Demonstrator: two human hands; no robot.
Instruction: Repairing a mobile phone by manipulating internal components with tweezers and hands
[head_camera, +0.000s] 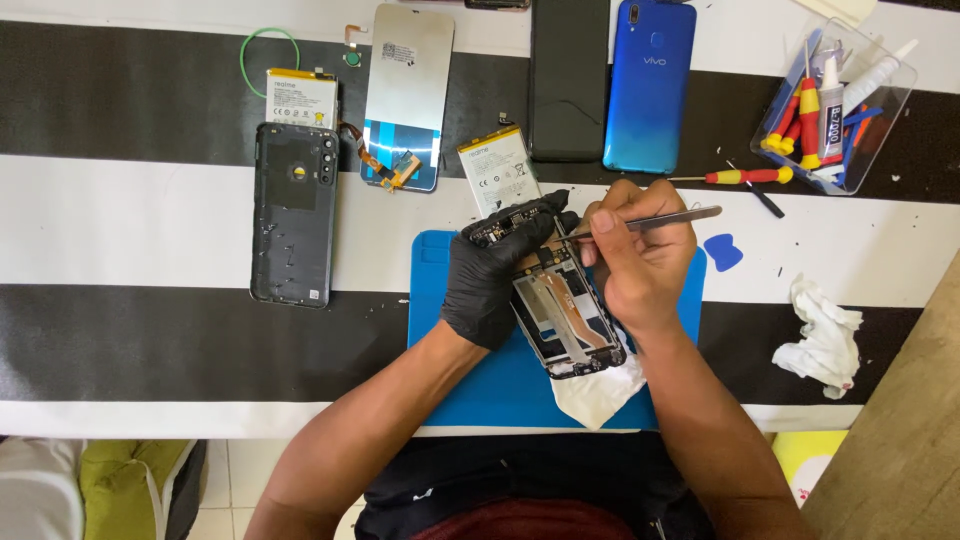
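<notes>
Tweezers (650, 219) of bright metal sit pinched in the right hand (640, 255), fingers closed around them, tips pointing down-left at the upper end of an opened phone frame (565, 320). The left hand (495, 275), in a black glove, is closed on that upper end of the frame, thumb and fingers on either side. The frame lies tilted on a blue work mat (470, 375), its lower end over a white cloth (600, 395). Just above the hands rests a white phone battery (497, 168). Further up lie a black phone (569, 80) and a blue phone (650, 85) side by side, with a detached screen panel (407, 95) to their left. A dark back cover (293, 215) and second battery (301, 98) lie far left on the black-and-white striped surface (150, 330). At right, a clear tool tray (895, 110), a red-and-yellow screwdriver (745, 176), a blue pick (722, 251) and crumpled tissue (825, 340).
</notes>
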